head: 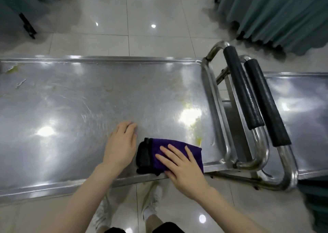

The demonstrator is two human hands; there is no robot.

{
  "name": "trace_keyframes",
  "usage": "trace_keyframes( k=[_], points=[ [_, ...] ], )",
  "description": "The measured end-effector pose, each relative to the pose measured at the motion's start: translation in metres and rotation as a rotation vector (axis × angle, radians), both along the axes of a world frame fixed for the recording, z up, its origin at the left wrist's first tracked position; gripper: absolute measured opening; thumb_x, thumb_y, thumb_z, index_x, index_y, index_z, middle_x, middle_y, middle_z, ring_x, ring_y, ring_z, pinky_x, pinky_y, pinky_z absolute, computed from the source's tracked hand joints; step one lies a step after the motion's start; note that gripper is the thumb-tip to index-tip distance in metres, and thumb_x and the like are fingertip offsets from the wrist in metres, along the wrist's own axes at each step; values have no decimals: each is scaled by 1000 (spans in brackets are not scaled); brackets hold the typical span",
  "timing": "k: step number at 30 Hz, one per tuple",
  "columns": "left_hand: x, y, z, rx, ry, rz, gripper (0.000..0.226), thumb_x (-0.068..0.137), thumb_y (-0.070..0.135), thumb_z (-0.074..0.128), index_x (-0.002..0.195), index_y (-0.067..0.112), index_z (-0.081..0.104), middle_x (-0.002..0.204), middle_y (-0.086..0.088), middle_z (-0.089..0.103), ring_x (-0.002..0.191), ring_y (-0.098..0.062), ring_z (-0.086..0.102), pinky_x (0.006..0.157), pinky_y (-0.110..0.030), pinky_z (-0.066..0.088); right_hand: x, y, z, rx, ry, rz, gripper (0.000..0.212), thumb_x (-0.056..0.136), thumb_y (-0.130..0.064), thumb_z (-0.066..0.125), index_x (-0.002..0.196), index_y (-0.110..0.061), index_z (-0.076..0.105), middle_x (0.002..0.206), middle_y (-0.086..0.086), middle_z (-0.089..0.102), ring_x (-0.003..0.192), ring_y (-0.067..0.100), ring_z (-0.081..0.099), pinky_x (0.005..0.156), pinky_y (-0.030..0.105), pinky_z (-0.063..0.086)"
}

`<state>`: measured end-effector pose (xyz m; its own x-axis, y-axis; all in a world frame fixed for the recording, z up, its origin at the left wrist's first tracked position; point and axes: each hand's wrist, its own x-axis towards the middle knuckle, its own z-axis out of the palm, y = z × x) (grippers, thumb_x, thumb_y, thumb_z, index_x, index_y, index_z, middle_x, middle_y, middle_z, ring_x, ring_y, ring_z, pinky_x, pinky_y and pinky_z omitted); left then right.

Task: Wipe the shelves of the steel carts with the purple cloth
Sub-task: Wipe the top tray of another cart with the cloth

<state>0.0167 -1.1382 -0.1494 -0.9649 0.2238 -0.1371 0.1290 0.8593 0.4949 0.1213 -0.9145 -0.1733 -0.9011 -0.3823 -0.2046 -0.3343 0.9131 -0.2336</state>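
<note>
White shoes [152, 197] stand on the tiled floor [142, 19], below the near rim of the steel cart shelf [79, 99].

The right hand [181, 165] lies flat on the folded purple cloth [177, 144], its fingers [175, 150] straight and a little spread, gripping nothing. The cloth is at the near edge of the shelf, close to its right end. Its long axis runs left to right and its black-trimmed end points left.

Just beside that end, the left hand [120, 144] rests flat on the bare steel, fingers extended and holding nothing.

Yellowish smears [14, 69] mark the shelf. Two black foam handles [243, 90] separate it from a second cart [301, 108].
</note>
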Motion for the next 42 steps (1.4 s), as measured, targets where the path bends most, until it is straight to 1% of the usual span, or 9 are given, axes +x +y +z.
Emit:
trace_keyframes(
  k=[3,9,18,20,24,28,37,40,42],
  points=[
    [0,25,-2,-18,-43,-36,35,98,14,44,131,7,54,136,-11,50,115,-33,51,97,-44,43,-47,16,3,-28,-26,-16,58,92,-37,43,148,-39,29,157,-14,25,146,10,20,117,51,19],
    [-17,30,-7,-143,-29,-20,40,99,19,41,138,14,48,117,-13,58,94,-37,57,75,-39,43,-185,40,6,-26,-9,-404,51,100,-34,38,150,-35,27,159,-12,20,147,12,10,117,55,10],
    [-14,40,2,-222,-51,-38,42,99,24,42,140,16,47,108,-12,55,86,-34,56,69,-37,42,4,50,2,-68,10,-249,52,94,-39,39,146,-38,34,154,-17,31,145,9,23,116,50,23],
    [-9,44,3,-270,-58,-67,46,98,30,42,143,20,43,114,-9,53,91,-33,56,73,-37,44,-1,59,5,-60,-14,-240,51,93,-40,40,144,-39,38,152,-17,34,143,9,27,114,50,27],
    [-10,44,2,-336,-71,-100,56,90,42,56,142,26,43,119,-7,50,103,-30,54,78,-36,47,-84,80,8,-29,11,-345,50,99,-38,37,148,-38,30,157,-16,24,146,8,15,118,49,12],
    [-11,45,-2,-358,-78,-97,61,85,50,61,140,27,47,122,-7,49,105,-32,54,84,-38,50,-158,93,8,-26,6,-514,50,101,-35,35,150,-33,27,159,-11,21,146,12,11,117,54,10],
    [-12,42,2,-354,-19,-98,49,87,51,57,132,30,56,110,-4,52,97,-29,54,72,-40,55,10,71,-8,-50,48,-435,55,92,-37,41,146,-36,33,151,-10,37,142,15,31,112,51,30],
    [-8,43,2,-372,-15,-117,54,88,50,56,137,29,51,119,-5,51,103,-29,53,78,-40,54,-3,83,-4,-22,8,-402,54,91,-37,46,145,-36,38,150,-11,40,140,15,35,110,51,34],
    [-10,46,2,-380,-31,-99,55,90,53,51,140,32,46,123,-3,48,108,-27,51,84,-37,51,-46,94,-3,-17,33,-394,52,96,-36,43,147,-34,34,153,-10,34,143,15,27,114,53,26]
  ],
)
